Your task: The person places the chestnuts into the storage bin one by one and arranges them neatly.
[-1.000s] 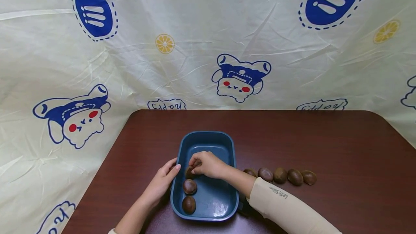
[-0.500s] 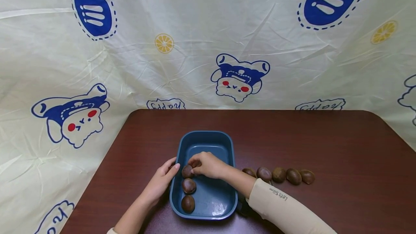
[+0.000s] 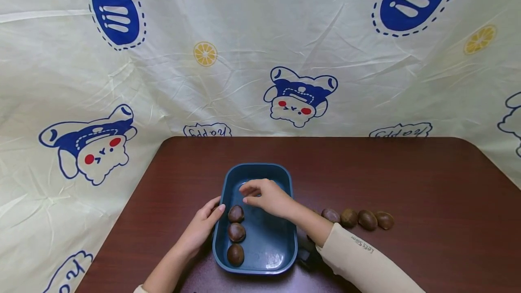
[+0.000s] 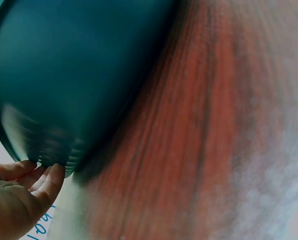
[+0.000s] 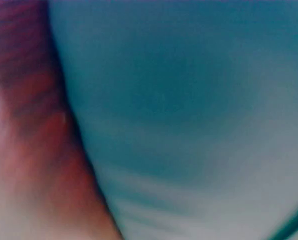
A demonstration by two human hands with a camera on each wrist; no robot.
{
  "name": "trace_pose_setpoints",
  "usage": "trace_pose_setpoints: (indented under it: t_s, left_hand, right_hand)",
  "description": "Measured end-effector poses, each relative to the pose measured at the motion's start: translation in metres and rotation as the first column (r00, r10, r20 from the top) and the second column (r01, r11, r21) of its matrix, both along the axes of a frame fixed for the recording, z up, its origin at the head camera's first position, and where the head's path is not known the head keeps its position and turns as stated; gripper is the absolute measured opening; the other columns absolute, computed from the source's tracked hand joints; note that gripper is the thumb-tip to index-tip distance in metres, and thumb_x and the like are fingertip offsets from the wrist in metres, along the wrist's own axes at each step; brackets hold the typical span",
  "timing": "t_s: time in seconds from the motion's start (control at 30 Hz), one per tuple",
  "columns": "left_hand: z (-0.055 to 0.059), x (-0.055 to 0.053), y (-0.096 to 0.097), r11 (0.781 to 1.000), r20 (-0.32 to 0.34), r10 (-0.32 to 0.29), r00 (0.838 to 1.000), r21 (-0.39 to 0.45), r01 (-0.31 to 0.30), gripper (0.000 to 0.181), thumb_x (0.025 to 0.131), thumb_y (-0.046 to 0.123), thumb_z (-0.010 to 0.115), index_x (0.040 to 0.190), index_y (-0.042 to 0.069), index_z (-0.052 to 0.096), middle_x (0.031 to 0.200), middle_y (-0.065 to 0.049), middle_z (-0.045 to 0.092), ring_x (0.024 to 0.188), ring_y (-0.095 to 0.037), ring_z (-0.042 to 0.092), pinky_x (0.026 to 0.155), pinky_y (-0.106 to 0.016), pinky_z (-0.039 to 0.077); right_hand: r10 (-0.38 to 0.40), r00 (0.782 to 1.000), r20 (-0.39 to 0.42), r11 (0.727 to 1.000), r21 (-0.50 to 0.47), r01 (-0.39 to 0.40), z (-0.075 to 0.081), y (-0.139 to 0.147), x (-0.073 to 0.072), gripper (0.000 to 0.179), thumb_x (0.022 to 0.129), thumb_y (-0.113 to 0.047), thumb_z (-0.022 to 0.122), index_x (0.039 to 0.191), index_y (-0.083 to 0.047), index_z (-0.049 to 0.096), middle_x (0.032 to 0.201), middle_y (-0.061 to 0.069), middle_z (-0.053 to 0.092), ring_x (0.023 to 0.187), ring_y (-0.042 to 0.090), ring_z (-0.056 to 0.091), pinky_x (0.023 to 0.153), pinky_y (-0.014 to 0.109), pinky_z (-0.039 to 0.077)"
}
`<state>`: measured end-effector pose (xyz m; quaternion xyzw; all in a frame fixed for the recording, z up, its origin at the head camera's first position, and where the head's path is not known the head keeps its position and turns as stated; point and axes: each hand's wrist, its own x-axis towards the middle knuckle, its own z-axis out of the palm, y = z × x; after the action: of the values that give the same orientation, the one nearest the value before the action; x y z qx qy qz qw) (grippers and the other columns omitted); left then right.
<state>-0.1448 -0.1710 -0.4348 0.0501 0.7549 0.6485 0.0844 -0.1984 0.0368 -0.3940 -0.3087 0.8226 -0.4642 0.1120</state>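
Note:
A deep blue tray [image 3: 268,238] stands on the table, and three brown chestnuts [image 3: 236,232] lie in a line along its inner left side. My left hand [image 3: 203,225] grips the tray's left rim, thumb on the edge; the left wrist view also has these fingers [image 4: 48,186] pinching the rim. Over the tray, just up and right of the farthest chestnut, hovers my right hand [image 3: 268,198], fingers loosely bent and holding nothing. The right wrist view is blurred, filled mostly by the tray's blue surface [image 5: 164,100], with no fingers showing.
Several more chestnuts [image 3: 349,218] sit in a row on the dark wooden table [image 3: 407,175] right of the tray, partly hidden by the right forearm. A dark object [image 3: 307,257] lies by the tray's lower right side. A printed cloth [image 3: 236,89] hangs behind.
My right hand has let go of the farthest chestnut, which stays in line with the other two, and has risen up and to the right. The left hand keeps its grip on the tray.

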Motion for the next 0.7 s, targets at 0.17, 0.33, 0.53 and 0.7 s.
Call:
trace_pose_setpoints:
  t_s: [0.17,0.33,0.53,0.7]
  left_hand:
    - [0.000,0.000,0.000,1.000,0.003,-0.001,1.000,0.005,0.001,0.052,0.093,0.033,0.049,0.131,-0.001,0.040,0.122,-0.020,0.049,0.103,-0.027,0.051,0.083,-0.038,0.045]
    - [0.000,0.000,0.000,1.000,0.002,-0.012,1.000,0.011,0.012,0.052,0.093,0.032,0.048,0.132,-0.001,0.038,0.121,-0.020,0.050,0.104,-0.027,0.050,0.084,-0.036,0.044]
    - [0.001,0.000,0.000,0.999,0.003,-0.018,1.000,0.032,0.018,0.048,0.094,0.029,0.048,0.132,0.000,0.039,0.114,-0.018,0.054,0.101,-0.026,0.051,0.083,-0.034,0.043]
    - [0.002,0.001,0.000,0.999,0.024,-0.021,0.999,0.038,0.020,0.048,0.093,0.030,0.048,0.132,0.004,0.040,0.113,-0.016,0.055,0.100,-0.026,0.052,0.083,-0.035,0.044]
  right_hand:
    - [-0.037,0.999,-0.002,0.998,-0.055,0.037,0.016,0.026,0.005,0.029,0.086,-0.016,0.061,0.114,-0.006,0.059,0.107,0.008,0.060,0.094,0.017,0.058,0.076,0.029,0.048]
    - [-0.104,0.995,-0.002,0.992,-0.066,0.103,0.024,0.062,0.014,0.029,0.086,-0.020,0.062,0.113,-0.009,0.060,0.107,0.004,0.061,0.094,0.016,0.058,0.077,0.029,0.048]
    - [-0.171,0.985,-0.011,0.985,-0.009,0.171,0.019,0.108,0.033,0.029,0.086,-0.024,0.061,0.111,-0.009,0.059,0.105,0.005,0.061,0.094,0.016,0.058,0.081,0.033,0.046]
    - [-0.217,0.976,-0.012,0.974,0.063,0.218,0.009,0.136,0.048,0.028,0.085,-0.027,0.063,0.108,-0.013,0.060,0.103,0.005,0.062,0.091,0.013,0.058,0.078,0.030,0.047]
